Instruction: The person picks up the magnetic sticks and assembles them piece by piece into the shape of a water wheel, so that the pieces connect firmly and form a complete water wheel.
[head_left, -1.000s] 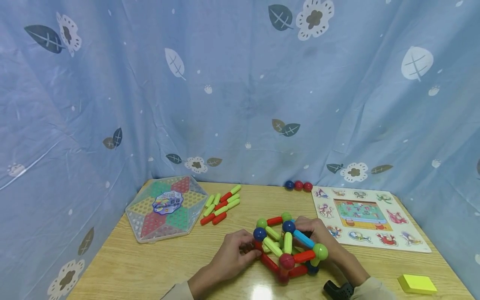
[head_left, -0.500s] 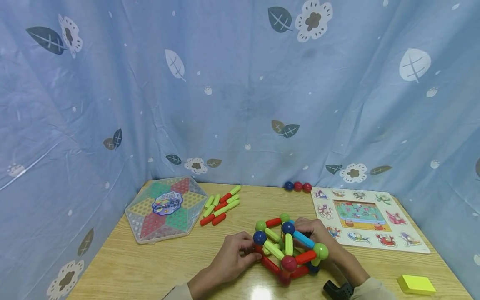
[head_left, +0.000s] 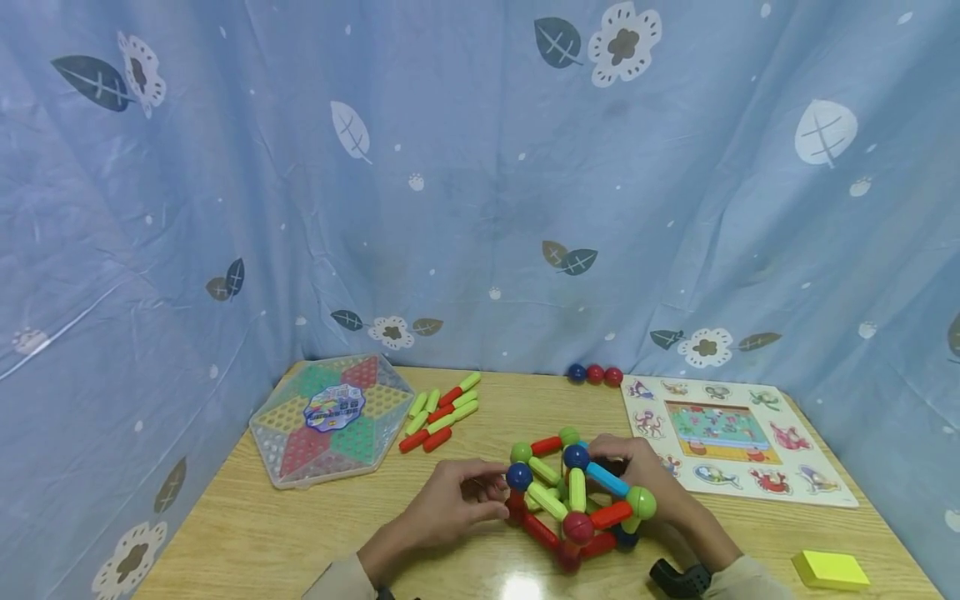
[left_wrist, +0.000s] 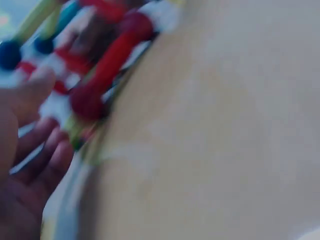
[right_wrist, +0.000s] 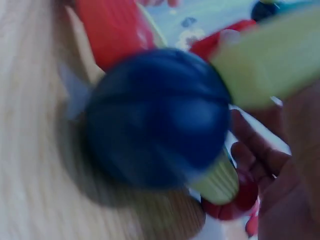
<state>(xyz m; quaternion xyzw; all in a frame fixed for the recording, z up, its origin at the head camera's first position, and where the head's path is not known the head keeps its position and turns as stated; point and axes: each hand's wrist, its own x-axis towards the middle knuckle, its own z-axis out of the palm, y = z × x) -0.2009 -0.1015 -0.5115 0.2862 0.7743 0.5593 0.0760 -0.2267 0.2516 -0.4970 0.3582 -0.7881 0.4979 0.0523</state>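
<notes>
A frame of magnetic rods and balls (head_left: 546, 499) in red, lime, light blue and dark blue stands on the table. My left hand (head_left: 450, 505) is at its left side, thumb and index finger spread, the index tip close to a dark blue ball (head_left: 519, 477). In the left wrist view, a gap shows between the left fingers (left_wrist: 57, 155) and a red rod (left_wrist: 112, 62) with red balls. My right hand (head_left: 645, 475) reaches behind the frame and holds its back right side; its fingertips are partly hidden. A dark blue ball (right_wrist: 157, 117) fills the right wrist view.
Loose lime and red rods (head_left: 442, 423) lie left of centre. Behind them is a hexagonal checkers board (head_left: 318, 458). Three balls (head_left: 595, 374) sit at the back edge, beside a sea-animal puzzle board (head_left: 720, 483). A yellow block (head_left: 830, 570) lies front right.
My left thumb and fingers have spread and drawn slightly left, away from the frame's lower left corner. The right hand and the frame hardly move.
</notes>
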